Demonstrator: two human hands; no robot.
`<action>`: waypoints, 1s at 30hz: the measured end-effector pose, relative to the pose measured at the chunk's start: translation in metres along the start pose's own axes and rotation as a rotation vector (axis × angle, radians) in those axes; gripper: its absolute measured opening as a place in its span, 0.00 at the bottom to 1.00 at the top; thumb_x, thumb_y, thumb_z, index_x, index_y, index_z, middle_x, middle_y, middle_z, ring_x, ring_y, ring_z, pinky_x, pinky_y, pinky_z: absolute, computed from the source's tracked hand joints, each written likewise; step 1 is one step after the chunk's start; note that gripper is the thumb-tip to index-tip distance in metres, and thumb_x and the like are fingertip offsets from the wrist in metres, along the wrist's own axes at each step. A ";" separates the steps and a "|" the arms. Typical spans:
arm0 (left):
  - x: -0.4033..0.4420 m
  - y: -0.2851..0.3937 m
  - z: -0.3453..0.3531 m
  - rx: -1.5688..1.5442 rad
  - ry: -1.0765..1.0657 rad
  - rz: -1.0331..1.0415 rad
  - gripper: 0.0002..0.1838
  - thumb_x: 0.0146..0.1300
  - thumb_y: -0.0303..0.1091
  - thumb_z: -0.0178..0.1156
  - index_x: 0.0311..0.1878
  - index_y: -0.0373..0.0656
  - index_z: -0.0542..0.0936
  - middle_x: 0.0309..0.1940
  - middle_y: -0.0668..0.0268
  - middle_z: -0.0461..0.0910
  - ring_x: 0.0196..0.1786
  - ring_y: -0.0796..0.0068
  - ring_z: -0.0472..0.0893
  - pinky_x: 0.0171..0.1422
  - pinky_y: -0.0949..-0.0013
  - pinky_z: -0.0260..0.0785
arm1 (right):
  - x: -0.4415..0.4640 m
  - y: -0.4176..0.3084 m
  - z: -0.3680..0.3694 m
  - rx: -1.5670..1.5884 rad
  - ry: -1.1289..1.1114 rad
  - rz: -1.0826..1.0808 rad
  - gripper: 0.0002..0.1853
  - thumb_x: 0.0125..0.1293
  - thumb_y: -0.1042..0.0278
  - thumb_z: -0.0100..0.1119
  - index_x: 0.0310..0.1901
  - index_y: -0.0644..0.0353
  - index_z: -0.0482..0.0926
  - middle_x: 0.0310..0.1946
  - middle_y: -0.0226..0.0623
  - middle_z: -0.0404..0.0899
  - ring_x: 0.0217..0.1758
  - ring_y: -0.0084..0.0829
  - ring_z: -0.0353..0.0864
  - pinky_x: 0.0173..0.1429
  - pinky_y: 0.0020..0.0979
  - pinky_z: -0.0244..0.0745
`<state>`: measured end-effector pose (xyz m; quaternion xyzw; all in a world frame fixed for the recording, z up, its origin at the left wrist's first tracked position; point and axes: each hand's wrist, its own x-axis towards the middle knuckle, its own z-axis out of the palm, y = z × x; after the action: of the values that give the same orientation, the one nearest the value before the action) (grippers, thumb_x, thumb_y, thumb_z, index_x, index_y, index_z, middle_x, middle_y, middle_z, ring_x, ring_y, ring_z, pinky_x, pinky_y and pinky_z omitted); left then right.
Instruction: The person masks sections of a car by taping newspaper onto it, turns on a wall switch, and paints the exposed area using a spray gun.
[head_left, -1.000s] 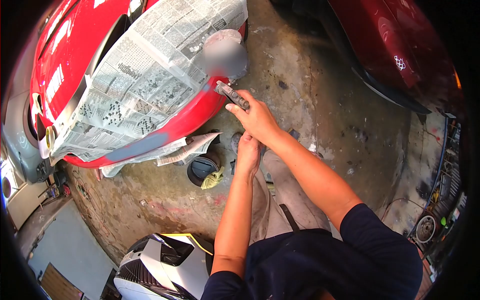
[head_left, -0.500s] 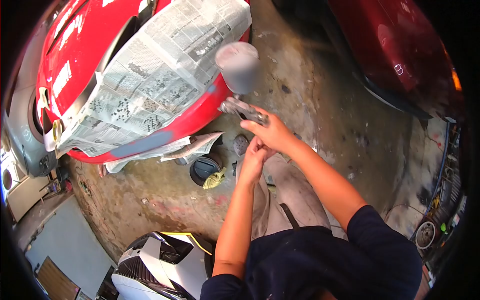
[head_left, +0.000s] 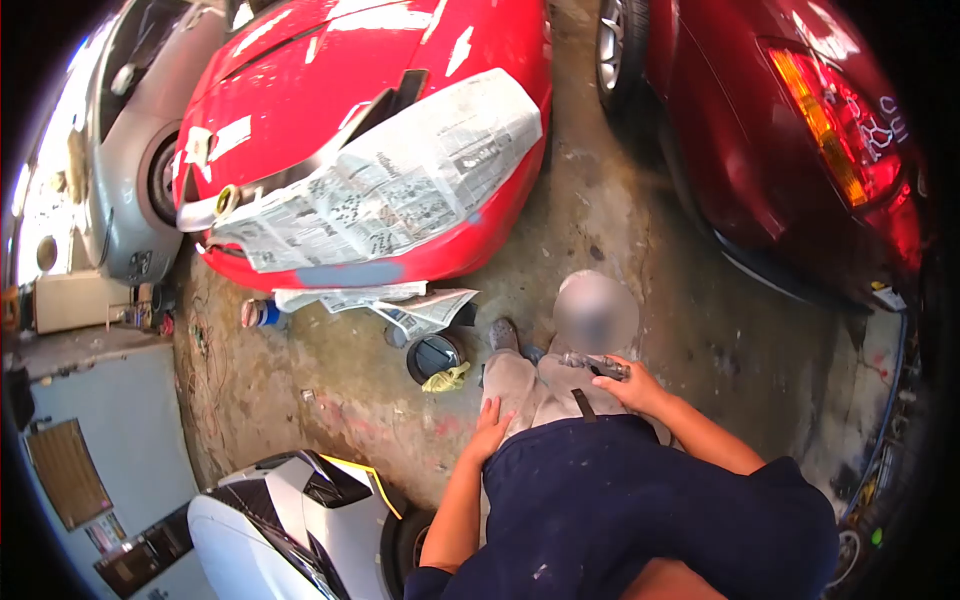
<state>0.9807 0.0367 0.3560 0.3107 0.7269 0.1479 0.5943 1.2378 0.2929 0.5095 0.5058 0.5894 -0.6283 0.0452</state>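
My right hand [head_left: 640, 390] is wrapped round the handle of a spray gun [head_left: 598, 365], held in front of my right thigh. A round, pale cup [head_left: 597, 305] sits on top of the gun; it looks blurred. My left hand [head_left: 490, 428] lies against my left thigh, fingers stretched out, holding nothing. Ahead stands a red car [head_left: 470, 245] with grey patches [head_left: 350, 274] on its bumper. Newspaper sheets [head_left: 400, 190] cover part of its front.
A black bucket [head_left: 428, 352] with a yellowish cloth [head_left: 447, 378] is on the floor before me. A dark red car [head_left: 720, 150] stands at right, a silver car [head_left: 140, 220] at far left. Near my left arm is a white and black motorbike [head_left: 290, 510].
My left hand has come away from the right one, down to my thigh. The right hand has lowered the spray gun toward my body. My view has tilted up and back.
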 end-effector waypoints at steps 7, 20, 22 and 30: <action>-0.058 0.005 0.016 -0.085 0.207 -0.026 0.44 0.75 0.59 0.46 0.79 0.33 0.51 0.81 0.44 0.41 0.84 0.55 0.39 0.85 0.61 0.32 | -0.010 -0.012 -0.001 -0.127 -0.127 -0.096 0.34 0.65 0.48 0.68 0.67 0.60 0.74 0.35 0.43 0.85 0.26 0.29 0.81 0.39 0.34 0.78; -0.124 -0.087 0.045 -0.290 0.668 -0.219 0.30 0.71 0.57 0.52 0.36 0.33 0.82 0.36 0.42 0.82 0.42 0.43 0.82 0.50 0.51 0.71 | -0.012 -0.050 0.078 -0.037 -0.159 -0.206 0.30 0.69 0.56 0.65 0.70 0.52 0.70 0.29 0.31 0.80 0.22 0.21 0.72 0.29 0.29 0.72; -0.132 -0.126 0.052 -0.377 0.636 -0.234 0.30 0.71 0.56 0.52 0.38 0.32 0.82 0.37 0.43 0.83 0.44 0.46 0.82 0.51 0.53 0.71 | -0.014 -0.049 0.102 -0.004 -0.152 -0.199 0.31 0.69 0.57 0.65 0.71 0.52 0.70 0.30 0.30 0.80 0.21 0.21 0.71 0.28 0.28 0.71; -0.205 -0.262 0.067 -1.039 0.615 -0.246 0.26 0.73 0.52 0.53 0.57 0.35 0.79 0.49 0.56 0.83 0.51 0.63 0.81 0.59 0.60 0.71 | -0.038 -0.062 0.233 0.023 -0.074 -0.194 0.28 0.71 0.62 0.63 0.70 0.55 0.70 0.27 0.26 0.76 0.18 0.18 0.68 0.23 0.23 0.66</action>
<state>0.9931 -0.3027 0.3445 -0.1624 0.7284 0.4959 0.4440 1.0801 0.1076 0.5304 0.4234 0.6264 -0.6545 0.0000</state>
